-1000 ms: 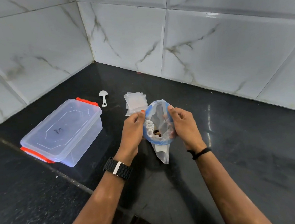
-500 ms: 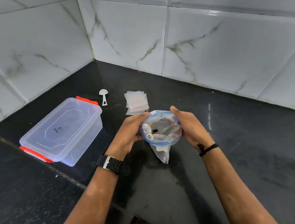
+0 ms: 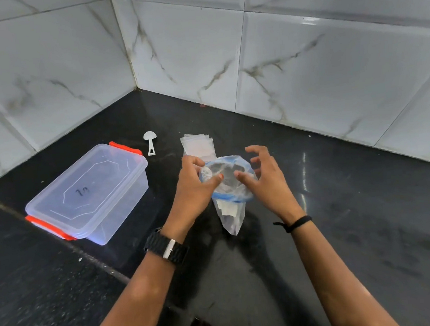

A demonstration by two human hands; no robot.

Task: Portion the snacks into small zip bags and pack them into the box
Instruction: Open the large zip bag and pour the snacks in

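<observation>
The large zip bag (image 3: 228, 187) stood on the black counter (image 3: 342, 230), just right of the lidded clear box (image 3: 90, 193), its blue-rimmed mouth spread wide. The left hand (image 3: 195, 187) pinched the mouth's left rim, while the right hand (image 3: 264, 177) hovered at the right rim, fingers spread and loosely curled, thumb touching. Beyond the bag lay small zip bags (image 3: 199, 146) and a white scoop (image 3: 150, 142); right of it the counter ran bare to the tiled wall (image 3: 330, 71).

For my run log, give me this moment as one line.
left hand holds open zip bag | right hand beside it | box lidded | small bags stacked | scoop idle
</observation>
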